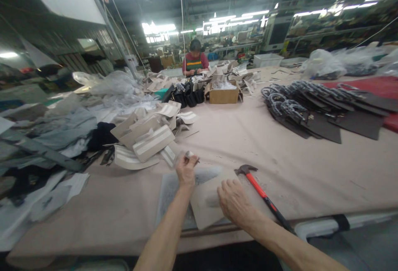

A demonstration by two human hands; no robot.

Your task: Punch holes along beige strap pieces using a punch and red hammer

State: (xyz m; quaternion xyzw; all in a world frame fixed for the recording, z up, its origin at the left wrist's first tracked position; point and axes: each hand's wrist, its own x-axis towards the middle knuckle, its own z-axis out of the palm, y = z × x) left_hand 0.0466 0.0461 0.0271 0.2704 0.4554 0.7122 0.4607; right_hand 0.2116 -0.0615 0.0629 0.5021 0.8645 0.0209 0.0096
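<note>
My left hand [186, 172] is raised over the far edge of a grey board [169, 194]. Its fingers are pinched together around a small whitish piece [189, 154], too blurred to name. On the board rests a flat beige panel [205, 204], set at a slant. My right hand [234, 199] has its fingers curled down over the panel's right side and grips it there. Just right of that hand lies a claw hammer [259, 190] with a red and black handle, its head pointing away from me.
Beige panels with white strips [154, 140] are heaped at left. Beyond stand black bags [186, 95] and a cardboard box [223, 94]. Dark panels with wrapped handles [323, 111] are stacked at right. A person [195, 61] sits across the table [236, 130]; plastic wrapping [108, 86] covers the far left.
</note>
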